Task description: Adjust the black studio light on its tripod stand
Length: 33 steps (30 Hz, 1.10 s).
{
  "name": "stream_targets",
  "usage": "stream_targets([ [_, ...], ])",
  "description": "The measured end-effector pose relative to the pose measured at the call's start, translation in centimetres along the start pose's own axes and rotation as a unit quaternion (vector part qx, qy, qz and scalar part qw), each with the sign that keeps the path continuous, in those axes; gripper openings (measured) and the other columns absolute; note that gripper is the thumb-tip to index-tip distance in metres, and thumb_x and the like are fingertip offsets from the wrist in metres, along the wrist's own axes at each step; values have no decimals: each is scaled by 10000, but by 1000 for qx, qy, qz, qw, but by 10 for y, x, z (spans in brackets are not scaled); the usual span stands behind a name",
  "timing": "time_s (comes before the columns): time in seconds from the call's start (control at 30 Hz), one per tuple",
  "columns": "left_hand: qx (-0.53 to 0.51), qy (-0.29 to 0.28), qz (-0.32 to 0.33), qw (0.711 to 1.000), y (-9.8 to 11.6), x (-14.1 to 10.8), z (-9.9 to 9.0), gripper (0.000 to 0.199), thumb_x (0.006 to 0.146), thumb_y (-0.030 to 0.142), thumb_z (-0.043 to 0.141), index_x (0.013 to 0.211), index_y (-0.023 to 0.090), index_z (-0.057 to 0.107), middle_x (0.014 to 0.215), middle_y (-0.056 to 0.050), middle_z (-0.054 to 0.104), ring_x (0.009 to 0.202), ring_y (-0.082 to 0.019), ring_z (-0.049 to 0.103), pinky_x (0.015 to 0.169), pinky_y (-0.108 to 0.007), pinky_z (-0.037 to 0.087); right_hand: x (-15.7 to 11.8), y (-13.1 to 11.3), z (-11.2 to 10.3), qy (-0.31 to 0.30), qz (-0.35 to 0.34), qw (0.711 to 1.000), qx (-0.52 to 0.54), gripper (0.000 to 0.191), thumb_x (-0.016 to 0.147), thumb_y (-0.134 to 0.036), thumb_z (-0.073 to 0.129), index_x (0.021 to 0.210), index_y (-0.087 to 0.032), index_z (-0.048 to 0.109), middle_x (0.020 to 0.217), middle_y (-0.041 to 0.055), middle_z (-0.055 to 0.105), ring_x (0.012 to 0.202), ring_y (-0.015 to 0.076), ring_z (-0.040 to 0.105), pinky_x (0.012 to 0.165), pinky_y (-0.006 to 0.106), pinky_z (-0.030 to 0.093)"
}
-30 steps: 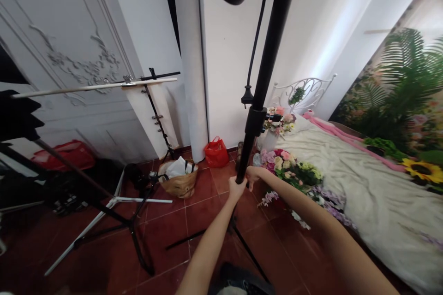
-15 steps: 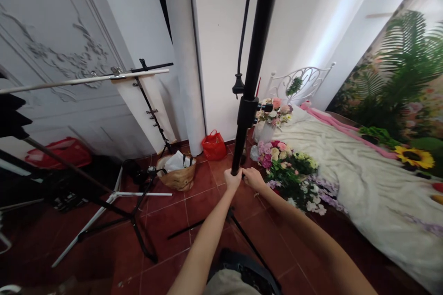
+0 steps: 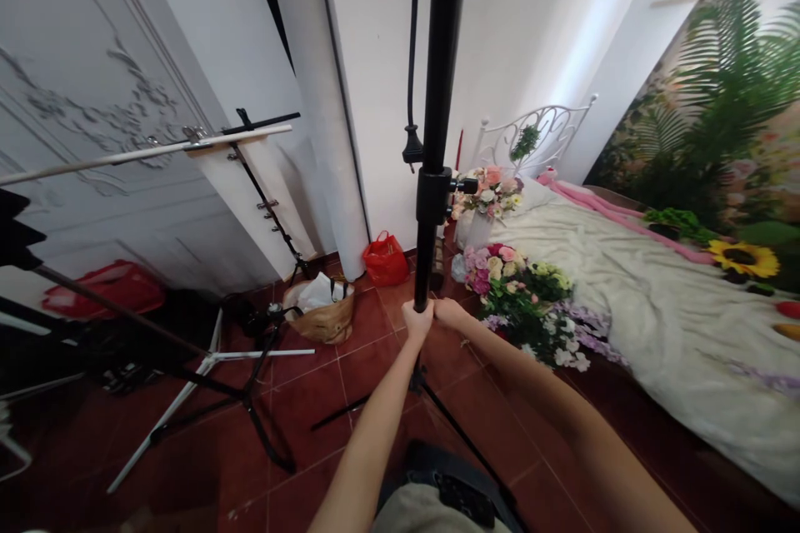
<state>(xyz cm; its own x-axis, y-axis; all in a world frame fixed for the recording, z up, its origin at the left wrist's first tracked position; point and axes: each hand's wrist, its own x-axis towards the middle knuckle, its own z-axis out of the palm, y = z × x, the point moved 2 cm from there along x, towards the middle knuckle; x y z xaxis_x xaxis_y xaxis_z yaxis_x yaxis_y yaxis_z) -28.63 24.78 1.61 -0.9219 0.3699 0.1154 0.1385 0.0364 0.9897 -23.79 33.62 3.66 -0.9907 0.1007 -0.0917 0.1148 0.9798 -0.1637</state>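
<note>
A black light stand (image 3: 441, 58) rises in front of me, its thin legs spread on the floor. My left hand (image 3: 417, 320) is closed around its pole, low down. Close beside it, my right hand (image 3: 448, 313) is closed at the pole's right side; the part under its fingers is hidden, perhaps a knob. Higher up sits a black collar (image 3: 433, 193) with a side knob (image 3: 463, 185). A black power plug (image 3: 412, 145) dangles on its cable just left of the pole. The top of the stand is out of view.
Artificial flowers (image 3: 525, 291) lie right of the stand, by a bed with a cream cover (image 3: 675, 333). Left are a woven basket (image 3: 325, 323), a red bag (image 3: 386, 259) and other tripod stands (image 3: 250, 400). A white rod (image 3: 237, 136) crosses the left side.
The pole has swung left at its top and stands more upright, its plug moving left with it. Both hands stay at the pole, and my view has shifted slightly.
</note>
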Motion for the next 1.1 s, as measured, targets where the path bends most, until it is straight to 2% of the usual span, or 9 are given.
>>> stream_targets([
  [0.2, -11, -6, -24, 1000, -5, 1, 3, 284, 619, 349, 623, 477, 143, 489, 456, -4, 482, 460, -104, 474, 420, -191, 342, -10, -4, 12, 48, 97, 994, -2, 371, 867, -105, 317, 1214, -80, 446, 1201, 195, 535, 1088, 237, 517, 895, 330, 365],
  [0.37, 6, 2, -17, 1000, -4, 1, 2, 309, 612, 361, 628, 450, 148, 472, 445, -1, 464, 449, -102, 468, 417, -192, 326, -10, 6, -5, -26, 64, 997, 26, 263, 792, -227, 540, 1003, -81, 599, 899, 131, 672, 815, 203, 620, 732, 253, 428],
  [0.5, 5, 12, -11, 1000, -2, 0, 3, 288, 611, 335, 626, 459, 142, 477, 469, -10, 481, 451, -97, 468, 419, -188, 321, 1, 13, -32, -71, 56, 995, 34, 281, 800, -300, 529, 867, -52, 644, 718, 65, 670, 767, 176, 608, 684, 237, 434],
  [0.63, 13, 9, -24, 1000, -1, -1, 3, 274, 610, 320, 629, 467, 140, 480, 466, -6, 480, 459, -100, 474, 410, -179, 318, 6, 8, -46, -48, 63, 997, 22, 236, 773, -276, 578, 828, -65, 666, 757, 109, 683, 814, 206, 623, 715, 255, 448],
  [0.73, 17, 16, -5, 1000, -1, -1, 3, 296, 614, 322, 615, 443, 148, 449, 447, 11, 440, 445, -86, 441, 407, -173, 303, -11, 1, -37, -23, 71, 997, 8, 179, 776, -192, 561, 866, -90, 678, 876, 167, 682, 869, 235, 634, 761, 269, 452],
  [0.87, 14, 28, 7, 999, -3, -2, 4, 308, 627, 336, 596, 438, 156, 432, 448, 15, 423, 433, -78, 411, 405, -176, 282, -59, -9, -8, 72, 90, 993, 30, 320, 846, -181, 432, 1115, -206, 603, 1127, 100, 622, 987, 202, 605, 806, 269, 460],
  [0.97, 7, 27, 13, 1000, -3, -3, 4, 319, 627, 344, 600, 432, 158, 429, 441, 21, 403, 428, -73, 385, 404, -178, 267, -90, -9, 7, 186, 128, 966, 127, 277, 831, -207, 434, 979, -266, 661, 1226, 18, 563, 1010, 182, 592, 824, 285, 476],
  [1.03, 3, 28, 18, 999, -2, -3, 3, 321, 623, 347, 605, 433, 158, 429, 441, 25, 394, 424, -69, 371, 407, -180, 262, -96, -10, 0, 243, 131, 933, 230, 244, 812, -212, 447, 896, -249, 673, 1161, 19, 601, 971, 176, 605, 834, 306, 483],
  [1.1, -3, 31, 16, 999, -1, -3, 3, 325, 614, 351, 616, 436, 158, 424, 442, 29, 388, 421, -65, 360, 408, -181, 257, -90, -16, -29, 311, 97, 882, 342, 259, 811, -247, 466, 1019, -230, 618, 1094, 42, 625, 947, 165, 608, 841, 317, 488],
])
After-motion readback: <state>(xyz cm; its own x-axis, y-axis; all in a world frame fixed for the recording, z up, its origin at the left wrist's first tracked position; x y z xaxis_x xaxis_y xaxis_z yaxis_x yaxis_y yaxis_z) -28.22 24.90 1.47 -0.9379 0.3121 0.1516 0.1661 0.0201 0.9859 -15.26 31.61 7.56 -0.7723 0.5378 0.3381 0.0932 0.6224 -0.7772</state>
